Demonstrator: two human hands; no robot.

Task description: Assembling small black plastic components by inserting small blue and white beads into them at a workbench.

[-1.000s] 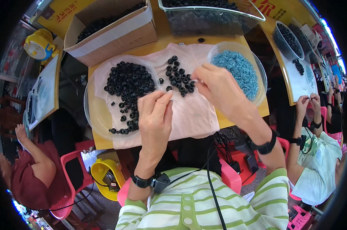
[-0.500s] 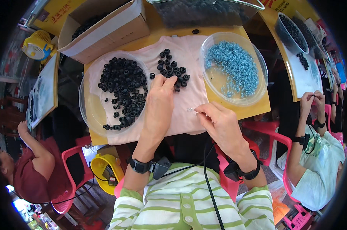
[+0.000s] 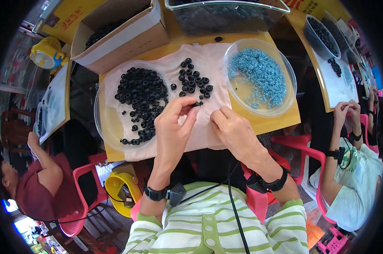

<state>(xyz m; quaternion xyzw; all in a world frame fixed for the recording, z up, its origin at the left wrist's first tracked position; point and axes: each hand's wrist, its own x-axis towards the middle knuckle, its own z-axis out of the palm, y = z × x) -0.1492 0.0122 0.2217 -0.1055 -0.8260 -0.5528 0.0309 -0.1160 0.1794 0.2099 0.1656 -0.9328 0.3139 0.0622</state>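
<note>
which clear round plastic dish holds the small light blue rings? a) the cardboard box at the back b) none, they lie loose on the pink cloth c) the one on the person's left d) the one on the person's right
d: the small light blue rings lie heaped in the clear round plastic dish on the person's right, while the left dish holds black rubber rings on the pink cloth.
</note>
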